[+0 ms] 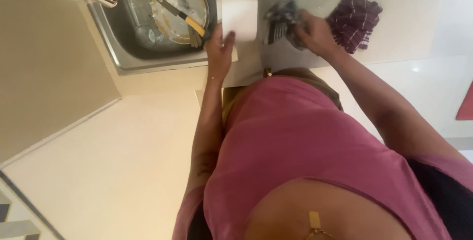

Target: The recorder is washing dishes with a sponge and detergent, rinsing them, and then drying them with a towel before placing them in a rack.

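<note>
the left hand point(219, 48) closes its grip on the wall of the white round plastic tub point(238, 17) at the counter point(394, 38) edge beside the steel sink point(148, 60), best held steady while the right hand point(313, 34) clutches the dark checked cloth point(283, 19).

The person wears a loose pink short-sleeved cotton top point(295, 141) over a dark underlayer at the sleeve, both forearms bare.
</note>
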